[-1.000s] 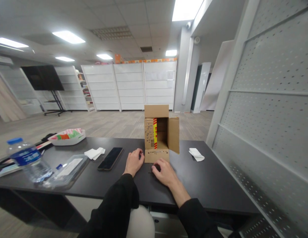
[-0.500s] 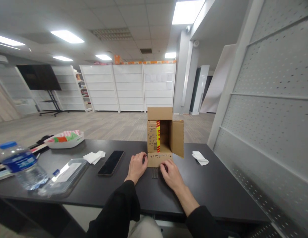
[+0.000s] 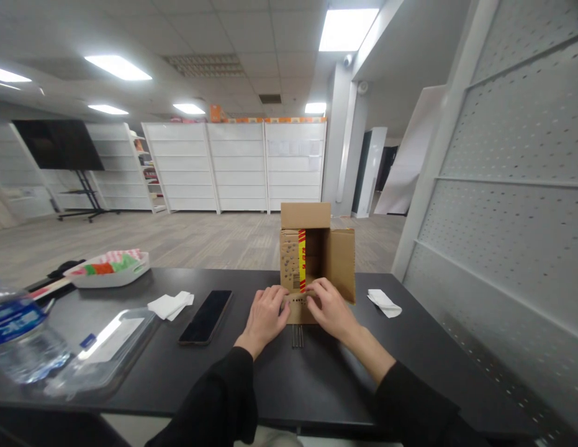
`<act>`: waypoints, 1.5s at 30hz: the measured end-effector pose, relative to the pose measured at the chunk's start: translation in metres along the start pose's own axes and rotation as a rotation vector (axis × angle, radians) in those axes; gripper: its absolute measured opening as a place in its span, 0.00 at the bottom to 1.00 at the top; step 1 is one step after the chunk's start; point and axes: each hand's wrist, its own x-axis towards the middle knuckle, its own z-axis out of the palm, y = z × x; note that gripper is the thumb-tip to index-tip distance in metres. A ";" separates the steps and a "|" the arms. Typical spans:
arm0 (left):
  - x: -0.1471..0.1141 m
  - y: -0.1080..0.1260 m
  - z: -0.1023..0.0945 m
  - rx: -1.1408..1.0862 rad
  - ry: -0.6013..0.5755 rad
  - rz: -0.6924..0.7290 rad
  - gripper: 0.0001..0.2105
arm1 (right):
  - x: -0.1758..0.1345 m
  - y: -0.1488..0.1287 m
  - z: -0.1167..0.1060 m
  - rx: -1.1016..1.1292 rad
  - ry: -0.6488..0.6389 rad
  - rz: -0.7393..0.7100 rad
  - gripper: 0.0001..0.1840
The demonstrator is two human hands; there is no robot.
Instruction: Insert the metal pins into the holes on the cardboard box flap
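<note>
A cardboard box (image 3: 289, 257) stands on the table with its opening towards me and a yellow and red tape strip (image 3: 302, 261) down its front. Its lower flap (image 3: 300, 315) lies towards me, with a row of small dark spots; holes or tiny parts, I cannot tell. My left hand (image 3: 266, 313) is over the flap's left side, fingers bent and thumb apart. Over the right side is my right hand (image 3: 333, 308), thumb and fingers curved with a gap between them. Neither hand visibly holds anything. Several thin metal rods (image 3: 298, 336) lie side by side before the flap.
To the left lie a phone (image 3: 206, 316), a folded tissue (image 3: 171, 305) and a clear plastic case (image 3: 105, 347). Beyond these are a water bottle (image 3: 25, 338) and a white basket (image 3: 107, 279). Another tissue (image 3: 384, 303) is right of the box; a perforated panel (image 3: 516, 186) borders the table.
Both my hands have moved forward over the lower flap, nearer the row of spots; the right hand's fingers have lifted and spread. The view has shifted slightly.
</note>
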 end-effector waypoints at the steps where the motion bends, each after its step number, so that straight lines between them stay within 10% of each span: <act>1: 0.003 0.000 -0.001 0.015 0.006 0.031 0.08 | 0.003 0.001 -0.002 -0.024 -0.005 -0.039 0.10; 10: 0.032 -0.006 0.008 0.074 0.112 0.218 0.09 | 0.011 0.019 0.007 -0.187 0.017 -0.280 0.13; 18: 0.029 -0.010 0.011 0.030 0.110 0.297 0.09 | 0.002 0.032 0.015 -0.087 0.035 -0.156 0.16; 45: 0.018 -0.013 0.013 -0.127 0.148 -0.014 0.04 | -0.006 0.020 0.024 -0.110 -0.077 0.028 0.07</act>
